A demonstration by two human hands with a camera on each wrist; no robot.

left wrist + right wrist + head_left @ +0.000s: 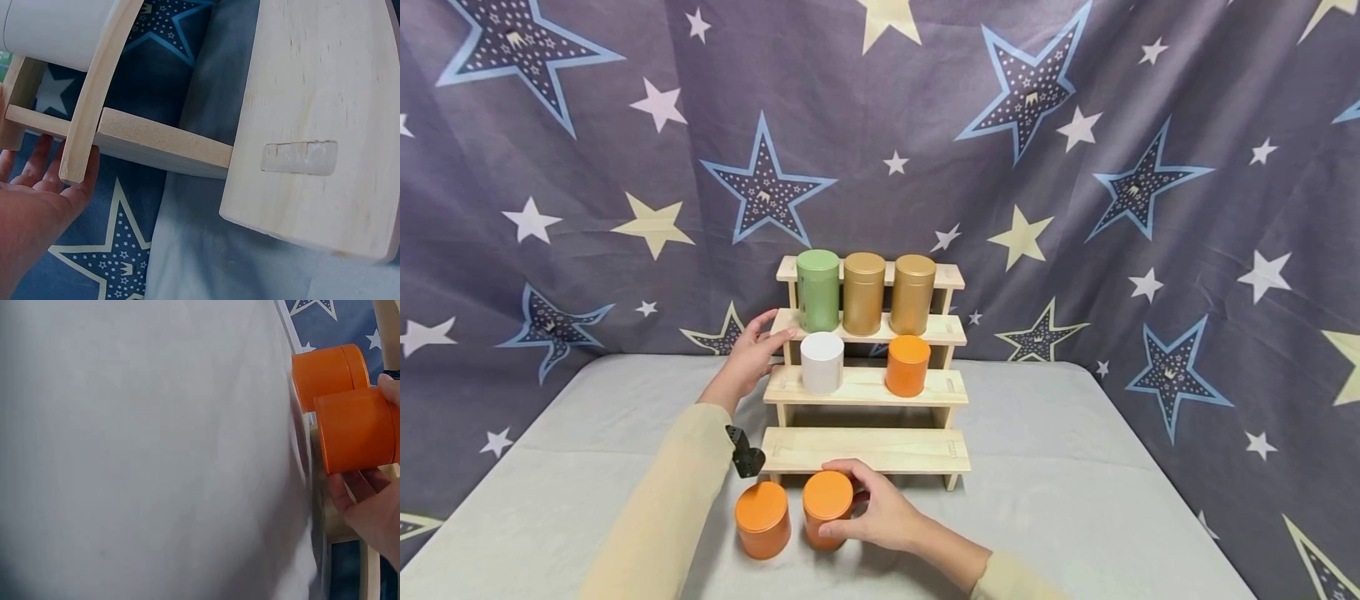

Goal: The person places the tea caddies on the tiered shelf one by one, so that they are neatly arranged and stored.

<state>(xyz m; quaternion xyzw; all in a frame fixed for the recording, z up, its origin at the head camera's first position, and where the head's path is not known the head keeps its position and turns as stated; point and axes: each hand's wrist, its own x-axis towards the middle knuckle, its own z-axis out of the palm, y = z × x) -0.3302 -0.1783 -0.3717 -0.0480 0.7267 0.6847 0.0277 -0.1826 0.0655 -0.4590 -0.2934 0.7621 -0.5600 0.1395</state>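
Note:
A four-tier wooden stand (865, 451) stands on the cloth. My left hand (749, 357) holds its left side by the second tier from the top; in the left wrist view the fingers (47, 165) go behind a side support. In front of the stand, my right hand (880, 512) grips an orange tin (827, 500) between thumb and fingers. The right wrist view shows that tin (356, 428) on its side because of the camera's tilt. Just left of it stands another orange tin (763, 521), untouched by either hand.
Green tin (818, 292) and two gold tins (863, 294) (913, 296) share the second tier from the top. Below them, a white tin (822, 364) and an orange tin (907, 367) stand apart on the third. A star-patterned curtain (880, 200) hangs behind the grey cloth (1060, 500).

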